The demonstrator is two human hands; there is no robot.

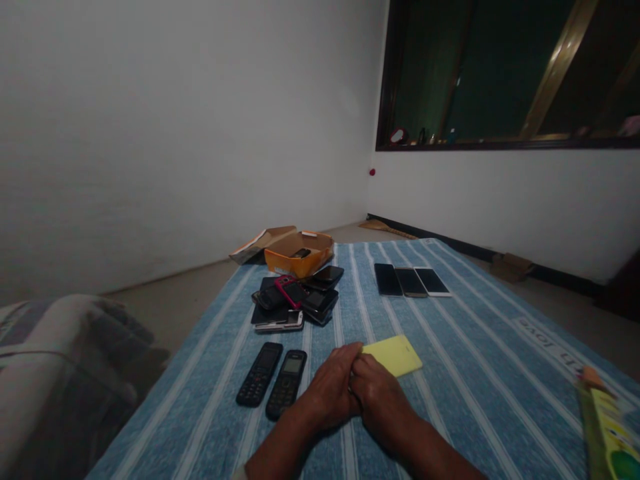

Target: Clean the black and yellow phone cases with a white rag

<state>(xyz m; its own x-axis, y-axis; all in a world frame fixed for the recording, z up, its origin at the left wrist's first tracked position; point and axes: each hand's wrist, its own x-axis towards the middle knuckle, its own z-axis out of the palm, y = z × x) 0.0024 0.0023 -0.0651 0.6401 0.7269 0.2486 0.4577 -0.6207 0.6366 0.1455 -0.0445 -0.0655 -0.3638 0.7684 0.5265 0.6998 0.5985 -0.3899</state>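
My left hand [331,388] and my right hand [381,395] are pressed together over the striped cloth, both with curled fingers. Whatever they grip between them is hidden. Just beyond the knuckles a flat yellow rectangle [395,355] with a small dark slot near one corner lies on the cloth; its near end disappears behind my right hand. Left of my hands are two black keypad phones, one [259,375] farther out and one [287,385] beside my left wrist. Past them is a loose pile of phones, with a pink-rimmed phone [291,292] on top.
An open orange box [299,261] with a phone inside stands behind the pile. Three smartphones lie side by side: black [388,279], gold-edged [411,283] and white [433,282]. A green-yellow package [613,433] is at the right edge. Blue striped cloth [470,373] covers the surface.
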